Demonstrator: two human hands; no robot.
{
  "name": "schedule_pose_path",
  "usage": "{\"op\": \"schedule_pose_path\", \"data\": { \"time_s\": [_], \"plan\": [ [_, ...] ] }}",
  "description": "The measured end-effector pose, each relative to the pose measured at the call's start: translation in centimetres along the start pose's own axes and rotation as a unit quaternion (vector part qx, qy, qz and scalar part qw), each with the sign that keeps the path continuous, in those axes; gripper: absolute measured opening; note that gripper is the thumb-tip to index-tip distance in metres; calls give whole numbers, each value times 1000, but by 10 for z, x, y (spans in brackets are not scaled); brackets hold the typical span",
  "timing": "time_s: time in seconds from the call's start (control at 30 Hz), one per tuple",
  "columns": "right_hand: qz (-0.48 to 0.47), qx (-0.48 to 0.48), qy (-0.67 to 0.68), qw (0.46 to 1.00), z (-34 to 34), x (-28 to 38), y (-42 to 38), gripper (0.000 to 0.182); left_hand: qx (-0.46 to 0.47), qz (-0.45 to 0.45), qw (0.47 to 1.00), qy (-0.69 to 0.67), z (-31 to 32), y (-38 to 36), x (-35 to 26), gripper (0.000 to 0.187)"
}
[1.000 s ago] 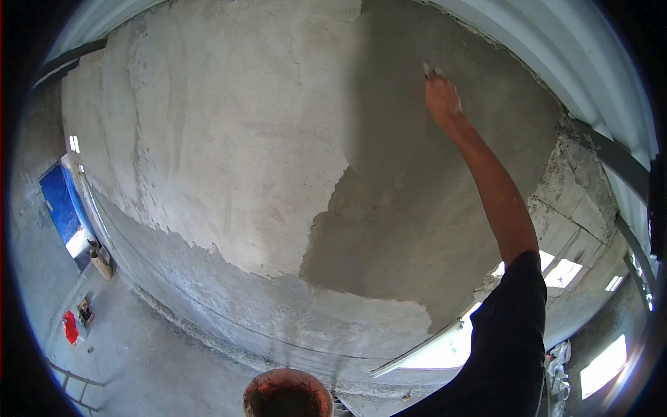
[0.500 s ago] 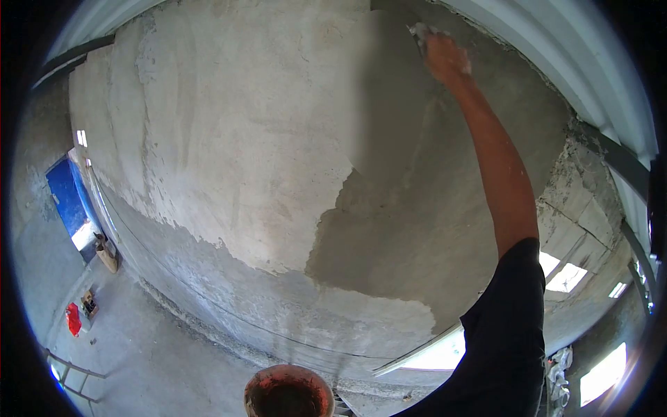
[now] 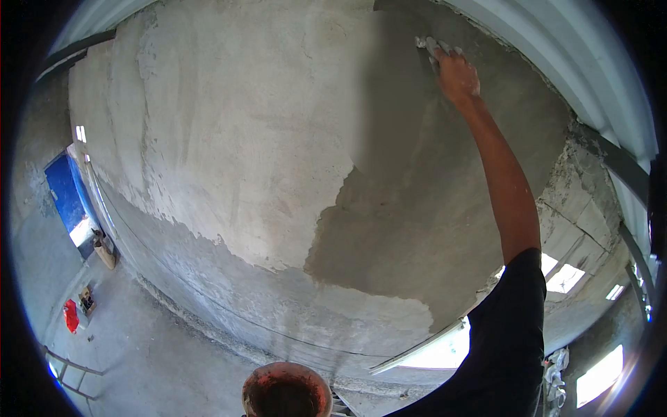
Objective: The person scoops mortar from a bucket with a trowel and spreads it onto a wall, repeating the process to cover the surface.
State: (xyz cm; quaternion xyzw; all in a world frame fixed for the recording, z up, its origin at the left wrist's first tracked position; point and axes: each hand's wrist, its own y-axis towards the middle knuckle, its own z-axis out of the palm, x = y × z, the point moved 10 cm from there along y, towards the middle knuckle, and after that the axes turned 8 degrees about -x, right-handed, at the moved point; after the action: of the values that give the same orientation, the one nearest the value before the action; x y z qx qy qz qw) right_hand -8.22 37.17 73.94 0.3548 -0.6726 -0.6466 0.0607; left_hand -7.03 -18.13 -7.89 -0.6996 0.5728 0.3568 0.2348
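My right hand (image 3: 458, 75) is raised high against the wall, its fingers closed round a plastering trowel (image 3: 425, 53) whose blade is mostly hidden. Pale grey smears cover the fingers. The trowel is at the upper part of a dark, damp-looking plaster patch (image 3: 403, 118), beside its smoother, darker strip. To the left lies paler dry plaster (image 3: 243, 125) with a ragged border. Low in front of me is an orange-red bucket (image 3: 253, 386), stained round the rim, with dark contents. My left hand is out of sight.
A corrugated roof (image 3: 590, 76) curves close above the wall on the right. Below are a bright window opening (image 3: 438, 354) and the concrete floor (image 3: 174, 368). Further left are a blue door (image 3: 66, 194), a red item (image 3: 71, 316) and a ladder-like frame (image 3: 73, 375).
My right hand and the trowel have moved slightly down and to the right along the damp plaster. The bucket appears nearly unchanged in place.
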Motion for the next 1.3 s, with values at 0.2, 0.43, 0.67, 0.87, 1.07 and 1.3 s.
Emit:
{"op": "schedule_pose_path", "data": {
  "time_s": [0.2, 0.43, 0.67, 0.87, 1.07, 1.3],
  "plan": [
    [-16, 88, 15, 996, 30, 10, -56, 31, -4, -12, 1000, -21, -1, 1, -2, 21],
    [32, 96, 90, 991, -1, 7, -73, 32, -3, 27, 1000, -3, 6, 0, 4, 18],
    [101, -5, 99, 990, -5, -19, -7, 36, -6, 123, 992, 41, 11, -4, -1, 18],
    [44, 64, 137, 987, 21, 15, -15, 36, 28, 21, 999, 2, 2, 0, -7, 17],
    [60, 52, 126, 989, 6, 24, -27, 34, 25, 65, 997, -37, 9, -1, 1, 16],
    [8, 12, -1, 1000, 25, 11, -21, 38, -46, 199, 977, 62, 19, -7, 11, 16]
  ]
}}
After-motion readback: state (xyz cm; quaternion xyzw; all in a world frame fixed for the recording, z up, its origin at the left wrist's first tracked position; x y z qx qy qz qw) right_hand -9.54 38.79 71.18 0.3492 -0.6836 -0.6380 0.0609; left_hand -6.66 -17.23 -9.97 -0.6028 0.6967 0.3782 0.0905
